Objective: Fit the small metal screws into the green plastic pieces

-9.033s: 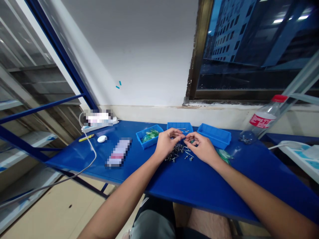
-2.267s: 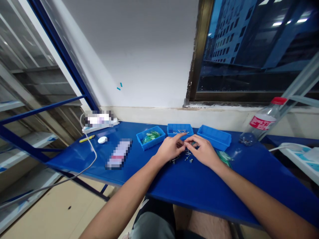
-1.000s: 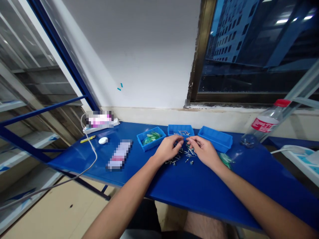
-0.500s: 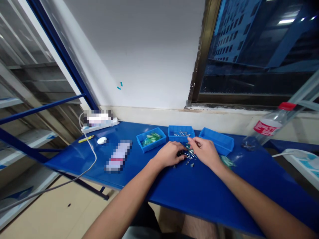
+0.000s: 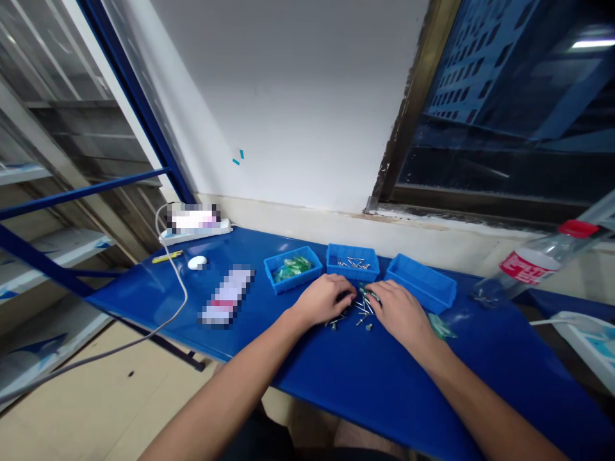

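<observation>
A loose pile of thin metal pins with heads, which look like blind rivets [image 5: 364, 306], lies on the blue table with some small green pieces among them. My left hand [image 5: 328, 298] rests at the pile's left side, fingers curved and thumb apart. Over the right side reaches my right hand [image 5: 394, 306], its fingers stretched toward the pile and the fingertips near a green piece. I see nothing held in either hand, though the fingertips are partly hidden. Just behind, a blue bin [image 5: 353, 273] holds several of the metal pins.
Left of it, another blue bin [image 5: 294, 282] holds green translucent pieces; a third bin [image 5: 421, 285] stands at right. More green pieces [image 5: 441, 326] lie by my right wrist. A bottle [image 5: 533, 262], phone-like blurred object [image 5: 228, 298], yellow cutter [image 5: 167, 257] and cable [image 5: 185, 291] are around.
My right hand has come down from the middle bin's front edge to the pile, and its pinched fingers have straightened. My left hand stays beside the pile. The view has shifted slightly.
</observation>
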Tool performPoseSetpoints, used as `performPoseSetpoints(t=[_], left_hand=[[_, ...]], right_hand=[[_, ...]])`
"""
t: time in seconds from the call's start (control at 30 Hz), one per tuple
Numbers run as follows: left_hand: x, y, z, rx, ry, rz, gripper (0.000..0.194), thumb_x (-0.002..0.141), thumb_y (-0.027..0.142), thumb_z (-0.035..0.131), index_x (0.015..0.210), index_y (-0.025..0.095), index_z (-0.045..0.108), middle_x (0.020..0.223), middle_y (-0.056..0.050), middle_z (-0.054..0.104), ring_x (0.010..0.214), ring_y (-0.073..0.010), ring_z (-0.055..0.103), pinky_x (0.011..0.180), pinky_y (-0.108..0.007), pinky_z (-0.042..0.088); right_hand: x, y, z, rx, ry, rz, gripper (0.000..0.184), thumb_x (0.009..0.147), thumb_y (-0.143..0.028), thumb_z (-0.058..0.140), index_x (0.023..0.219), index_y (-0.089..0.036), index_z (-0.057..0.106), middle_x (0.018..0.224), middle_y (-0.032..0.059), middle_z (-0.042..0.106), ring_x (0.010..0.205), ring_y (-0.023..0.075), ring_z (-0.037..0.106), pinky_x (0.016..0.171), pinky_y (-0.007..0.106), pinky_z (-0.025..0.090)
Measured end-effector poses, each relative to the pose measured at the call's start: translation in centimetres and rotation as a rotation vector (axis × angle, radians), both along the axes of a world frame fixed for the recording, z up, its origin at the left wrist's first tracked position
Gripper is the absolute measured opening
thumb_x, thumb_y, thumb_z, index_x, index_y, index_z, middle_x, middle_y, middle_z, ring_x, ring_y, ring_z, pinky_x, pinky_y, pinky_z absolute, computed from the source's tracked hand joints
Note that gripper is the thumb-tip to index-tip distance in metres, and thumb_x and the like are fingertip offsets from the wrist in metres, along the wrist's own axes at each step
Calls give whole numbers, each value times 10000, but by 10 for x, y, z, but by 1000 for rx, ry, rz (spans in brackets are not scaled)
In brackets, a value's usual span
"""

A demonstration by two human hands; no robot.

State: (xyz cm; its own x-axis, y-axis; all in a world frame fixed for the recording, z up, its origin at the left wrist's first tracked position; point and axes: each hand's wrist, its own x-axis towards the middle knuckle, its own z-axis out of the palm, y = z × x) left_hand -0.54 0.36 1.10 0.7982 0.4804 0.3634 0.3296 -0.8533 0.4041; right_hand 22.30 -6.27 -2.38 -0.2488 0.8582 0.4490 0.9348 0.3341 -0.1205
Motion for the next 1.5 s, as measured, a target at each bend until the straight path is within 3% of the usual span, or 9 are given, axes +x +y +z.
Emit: performPoseSetpoints(t=[0.37, 0.57, 0.7, 0.77, 0.9, 1.03, 1.2, 1.37, 1.5], left_hand=[[2, 2, -3, -25, -35, -16, 222, 1019, 264, 553, 1111, 181, 737, 1098, -100, 768, 1056, -229, 704, 1013, -366, 526], [3, -2, -3, -55, -108, 32, 496, 1018, 319, 583, 1502, 226, 528, 1297, -98, 737, 1218, -268, 673, 1075, -431, 524], [5, -4, -1, -137, -202, 9, 650, 1006, 319, 613, 1610, 263, 378, 1395, -100, 694, 1279, -269, 664, 1083, -435, 535], [6, -3, -1, -200, -250, -10, 629, 996, 283, 625, 1586, 249, 411, 1365, -106, 711, 1230, -257, 700, 1054, -411, 558], [5, 1, -2, -259, -332, -3, 504, 989, 210, 617, 1485, 215, 526, 1218, -92, 774, 1113, -230, 752, 1022, -388, 580], [3, 4, -2, -279, -362, 19, 492, 978, 184, 629, 1462, 209, 544, 1152, -89, 789, 1045, -213, 769, 966, -375, 611], [4, 5, -6, -277, -409, 7, 535, 964, 176, 660, 1480, 212, 521, 1165, -92, 779, 1026, -202, 768, 960, -379, 618], [4, 5, -4, -45, -399, 15, 353, 964, 240, 686, 1314, 195, 669, 1325, -131, 691, 1211, -249, 687, 1067, -437, 564], [3, 4, 0, 58, -318, -42, 262, 968, 297, 689, 1209, 208, 740, 1360, -121, 675, 1279, -268, 634, 1149, -492, 491]], right_hand=[[10, 10, -2, 20, 167, 31, 180, 966, -207, 547, 1073, -256, 684, 1039, 85, 757, 1006, 305, 677, 844, 444, 547], [2, 1, 12, 133, 251, 55, 190, 1017, -251, 527, 1089, -250, 702, 1056, 106, 750, 1042, 327, 629, 941, 514, 532], [-9, -2, 20, 224, 334, 78, 162, 1016, -268, 559, 1090, -263, 703, 1062, 101, 755, 1200, 358, 577, 1036, 561, 503], [-16, -4, 23, 238, 397, 96, 155, 1019, -266, 559, 1094, -270, 695, 1080, 100, 751, 1246, 353, 579, 1057, 571, 501], [-24, -8, 26, 180, 543, 118, 168, 1020, -303, 582, 1152, -263, 679, 1132, 109, 716, 1088, 294, 682, 985, 506, 572], [-25, -7, 22, 156, 804, 60, 447, 942, -373, 704, 1354, -228, 609, 1337, 159, 641, 1074, 281, 713, 903, 444, 633], [-21, -1, 11, -176, 1046, 80, 374, 866, -433, 791, 1156, -216, 700, 1148, 115, 770, 1023, 291, 762, 943, 462, 631], [-19, 6, 4, -150, 1312, 44, 475, 725, -458, 915, 1049, -208, 674, 1021, 99, 792, 946, 269, 772, 864, 406, 650], [-19, 7, 6, -173, 1424, 45, 615, 718, -474, 925, 1191, -213, 630, 967, 76, 797, 743, 217, 759, 722, 370, 657]])
